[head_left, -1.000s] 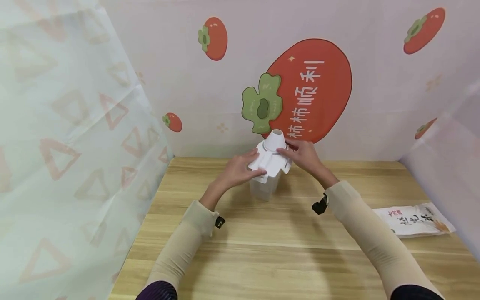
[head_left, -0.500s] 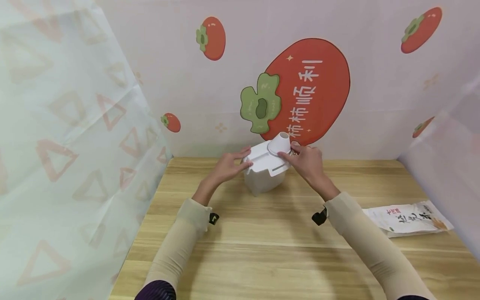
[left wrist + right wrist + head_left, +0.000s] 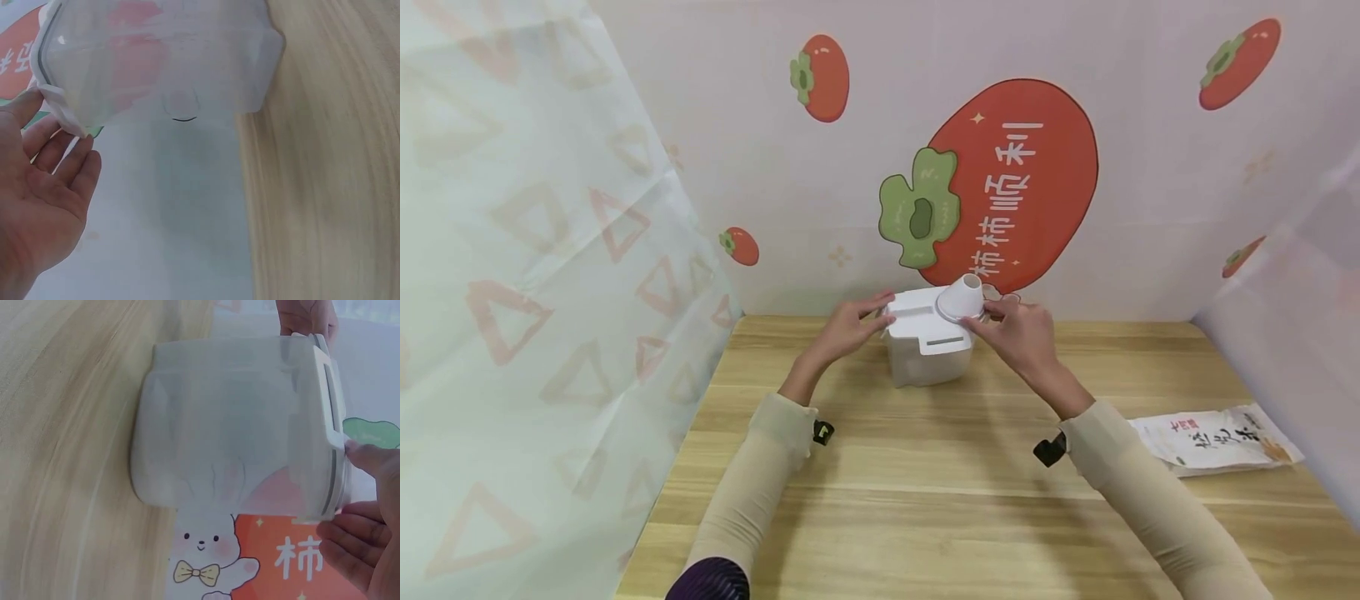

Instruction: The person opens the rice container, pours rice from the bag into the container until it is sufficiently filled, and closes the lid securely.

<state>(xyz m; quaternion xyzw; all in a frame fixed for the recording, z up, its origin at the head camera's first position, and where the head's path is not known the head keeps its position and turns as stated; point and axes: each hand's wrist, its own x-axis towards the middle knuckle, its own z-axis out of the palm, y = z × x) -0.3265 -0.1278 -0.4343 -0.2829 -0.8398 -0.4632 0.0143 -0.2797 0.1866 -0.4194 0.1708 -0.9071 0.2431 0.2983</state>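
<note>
A translucent plastic storage container (image 3: 928,367) stands upright at the back of the table, near the wall. Its white lid (image 3: 910,302) carries a cone-shaped spout (image 3: 960,302) with an open top at the right end. At the lid's left end my left hand (image 3: 842,332) pinches the edge; the left wrist view shows the thumb above a side flap (image 3: 62,111) and fingertips below it. My right hand (image 3: 1024,335) grips the lid's right end beside the spout, its thumb on the lid's edge in the right wrist view. Through the container walls (image 3: 219,425) the wall print shows faintly.
A white printed packet (image 3: 1217,437) lies on the wooden table (image 3: 925,517) at the right. Behind the container rises a wall sheet (image 3: 760,150) printed with persimmons, and another patterned sheet (image 3: 550,350) hangs along the left side.
The container has turned so its long side faces me, and the spout has shifted slightly right. My left hand has moved left from the lid's front corner to its left end; my right hand moved slightly right.
</note>
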